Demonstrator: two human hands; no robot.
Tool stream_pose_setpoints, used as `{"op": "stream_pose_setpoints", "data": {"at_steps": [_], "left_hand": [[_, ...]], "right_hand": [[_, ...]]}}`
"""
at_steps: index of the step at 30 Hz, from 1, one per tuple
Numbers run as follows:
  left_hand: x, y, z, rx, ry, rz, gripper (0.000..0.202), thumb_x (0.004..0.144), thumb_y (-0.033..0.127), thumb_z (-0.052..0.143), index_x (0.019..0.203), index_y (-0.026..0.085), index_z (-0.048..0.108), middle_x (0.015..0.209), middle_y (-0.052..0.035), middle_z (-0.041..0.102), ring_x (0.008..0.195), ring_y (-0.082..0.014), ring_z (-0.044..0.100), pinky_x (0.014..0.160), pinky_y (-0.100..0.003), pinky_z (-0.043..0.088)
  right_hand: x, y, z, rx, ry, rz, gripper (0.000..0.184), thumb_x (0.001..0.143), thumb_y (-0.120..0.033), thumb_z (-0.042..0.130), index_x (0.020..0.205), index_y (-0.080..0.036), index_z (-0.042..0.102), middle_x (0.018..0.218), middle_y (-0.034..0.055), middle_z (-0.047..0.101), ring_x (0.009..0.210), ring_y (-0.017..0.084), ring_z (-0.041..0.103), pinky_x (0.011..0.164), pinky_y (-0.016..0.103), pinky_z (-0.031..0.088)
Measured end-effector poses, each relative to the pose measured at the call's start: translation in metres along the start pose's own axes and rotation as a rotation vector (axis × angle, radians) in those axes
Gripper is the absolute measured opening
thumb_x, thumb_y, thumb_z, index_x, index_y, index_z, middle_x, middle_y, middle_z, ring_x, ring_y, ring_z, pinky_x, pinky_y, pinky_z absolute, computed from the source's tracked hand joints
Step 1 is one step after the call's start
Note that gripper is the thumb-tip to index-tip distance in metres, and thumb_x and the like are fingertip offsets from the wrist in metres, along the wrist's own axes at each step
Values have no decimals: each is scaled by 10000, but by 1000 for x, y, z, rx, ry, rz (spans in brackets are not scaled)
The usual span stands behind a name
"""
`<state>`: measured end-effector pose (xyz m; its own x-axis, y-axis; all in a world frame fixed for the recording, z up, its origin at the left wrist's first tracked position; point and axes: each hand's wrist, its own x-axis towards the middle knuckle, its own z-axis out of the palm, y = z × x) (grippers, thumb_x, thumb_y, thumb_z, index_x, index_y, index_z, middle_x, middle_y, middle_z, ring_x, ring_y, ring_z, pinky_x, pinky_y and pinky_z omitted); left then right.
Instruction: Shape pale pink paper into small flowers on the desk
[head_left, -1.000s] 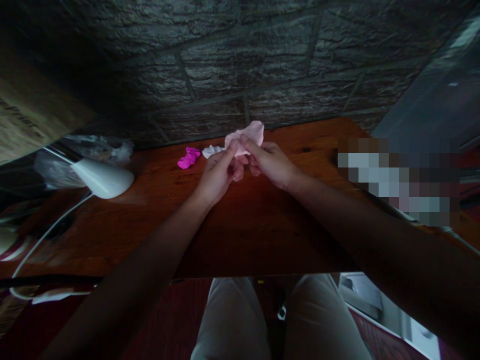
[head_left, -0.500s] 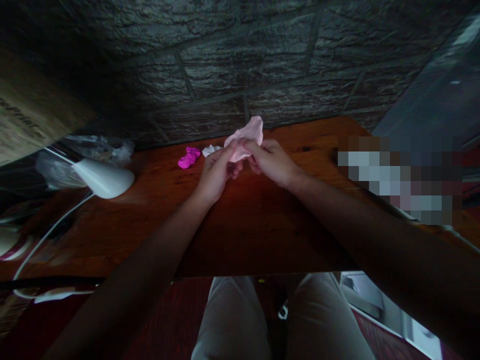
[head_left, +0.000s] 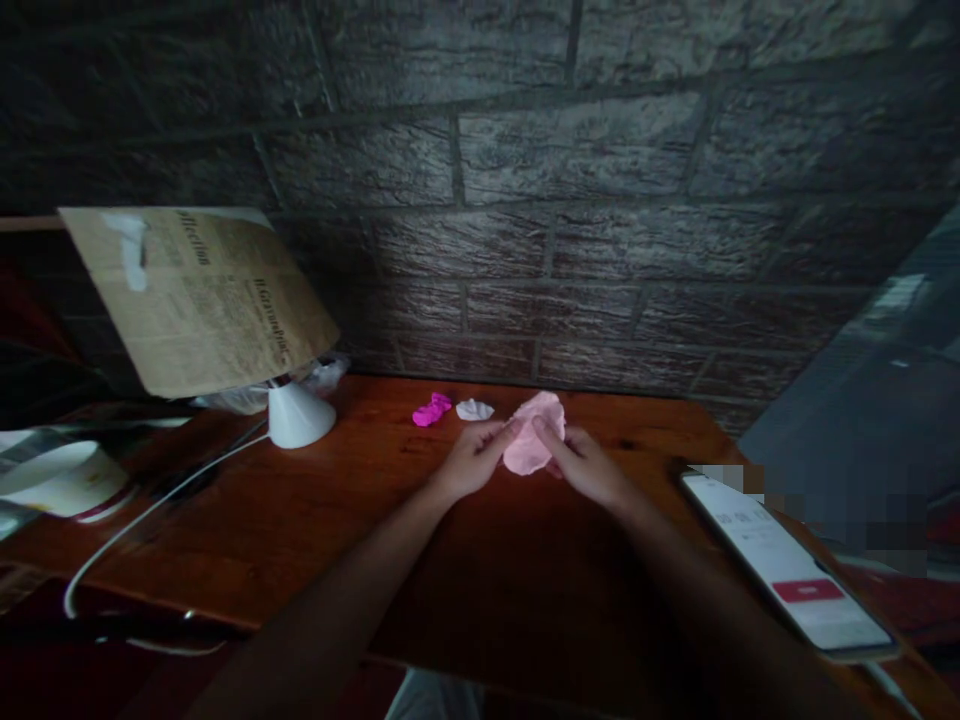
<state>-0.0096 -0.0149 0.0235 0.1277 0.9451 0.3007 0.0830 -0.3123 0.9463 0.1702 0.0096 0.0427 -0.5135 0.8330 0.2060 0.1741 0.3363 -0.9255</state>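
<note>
My left hand (head_left: 474, 460) and my right hand (head_left: 586, 466) meet over the far middle of a wooden table (head_left: 315, 530). Both pinch a crumpled pale pink piece of soft material (head_left: 531, 443), held between thumbs and fingertips just above or on the tabletop. To its left, a small white piece (head_left: 474, 409) and a bright magenta piece (head_left: 431, 410) lie on the table near the brick wall.
A phone (head_left: 787, 565) with a lit screen lies at the table's right edge. A white lamp base (head_left: 298, 417) with a cord (head_left: 142, 515) stands at the left, under a sheet of printed paper (head_left: 202, 295). A brick wall (head_left: 525, 200) runs behind the table.
The view has tilted up, showing more wall and the printed paper. My hands have lowered the pink piece toward the tabletop, still pinching it.
</note>
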Motion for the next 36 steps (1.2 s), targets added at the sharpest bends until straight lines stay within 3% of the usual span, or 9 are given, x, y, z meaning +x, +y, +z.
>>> {"op": "stream_pose_setpoints", "data": {"at_steps": [4,12,17,23,29,36], "left_hand": [[-2,0,0,-2,-11,-1,620,811,752,630,641,158,567,598,37,457,591,-96,401,586,-249,314],[1,-6,2,-110,42,-74,633,772,773,653,666,152,600,620,20,521,597,-103,447,599,-253,341],[1,-1,-3,16,30,5,598,822,715,643,619,161,546,588,40,449,586,-95,396,577,-252,295],[-1,0,-4,-53,68,1,553,813,672,694,645,151,614,611,23,528,608,-104,458,611,-246,362],[-2,-3,0,-140,-21,-168,594,700,725,771,709,134,713,656,-16,638,626,-117,526,625,-241,404],[-5,5,-1,-73,-116,-90,590,724,708,770,737,120,723,657,-15,659,609,-107,526,633,-243,424]], "right_hand": [[-3,-4,7,12,26,59,691,805,-871,474,535,-234,462,464,-33,399,443,104,354,480,289,309],[-6,-8,9,19,-74,62,674,798,-852,528,575,-217,497,512,-28,453,475,103,392,509,276,356],[-2,-4,8,4,63,-39,675,814,-839,536,568,-211,530,584,8,524,567,135,462,552,280,400],[1,3,12,59,93,-10,732,805,-888,469,563,-201,538,594,26,558,570,142,499,595,297,442],[1,1,14,36,147,-89,747,798,-908,447,513,-219,476,540,4,479,556,135,457,577,291,419],[3,-1,13,75,182,-30,739,796,-917,419,503,-238,411,562,11,482,553,133,453,531,288,376]]}}
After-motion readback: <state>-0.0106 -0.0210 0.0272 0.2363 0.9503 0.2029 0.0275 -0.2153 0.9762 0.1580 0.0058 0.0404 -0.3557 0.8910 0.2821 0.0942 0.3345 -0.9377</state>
